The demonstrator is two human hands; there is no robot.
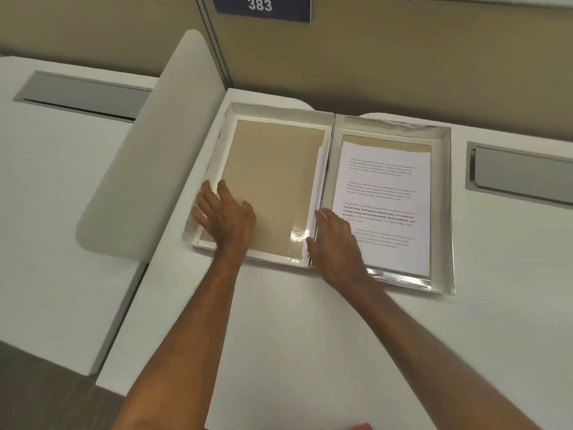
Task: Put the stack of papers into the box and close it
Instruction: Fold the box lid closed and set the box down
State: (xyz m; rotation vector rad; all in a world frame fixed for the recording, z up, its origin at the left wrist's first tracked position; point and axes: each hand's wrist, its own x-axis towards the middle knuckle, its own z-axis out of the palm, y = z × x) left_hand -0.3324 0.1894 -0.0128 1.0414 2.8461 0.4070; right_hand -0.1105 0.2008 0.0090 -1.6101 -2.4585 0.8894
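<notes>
A shallow white box lies open on the desk in two hinged halves. The right half (446, 212) holds the stack of printed papers (387, 193), lying flat. The left half (279, 111) shows a bare tan bottom with a glossy patch near its front right corner. My left hand (224, 215) rests, fingers spread, on the left half's front left corner, touching its outer wall. At the middle wall between the two halves, my right hand (336, 243) has its fingers over the front of the divider and the papers' lower left corner. Whether it grips anything I cannot tell.
A curved white divider panel (148, 169) stands at the desk's left edge, close to the box. Grey cable trays (524, 178) are recessed into the desk on the right and on the neighbouring desk (80, 94). A red object (359, 426) peeks in at the bottom edge.
</notes>
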